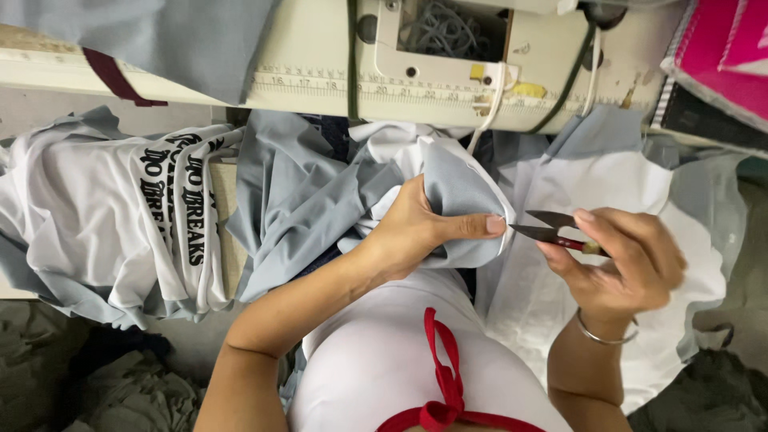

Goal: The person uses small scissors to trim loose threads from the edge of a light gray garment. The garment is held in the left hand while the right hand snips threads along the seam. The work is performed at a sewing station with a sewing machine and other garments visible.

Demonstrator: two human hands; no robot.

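Two hands at work: my left hand [412, 228] pinches a fold of soft grey-and-white fabric [448, 188] in a closed grip, while my right hand [628, 264] clasps small dark thread snips [552, 228], blades parted, just beside that fold, below the cream sewing machine [448, 64].

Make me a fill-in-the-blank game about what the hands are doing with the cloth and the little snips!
1. The left hand pinches a fold of ____ and white fabric.
2. The right hand holds small thread snips whose blades are ____.
3. On the right wrist sits a thin silver ____.
4. The blade tips point toward the left ____.

Missing words: grey; open; bangle; thumb
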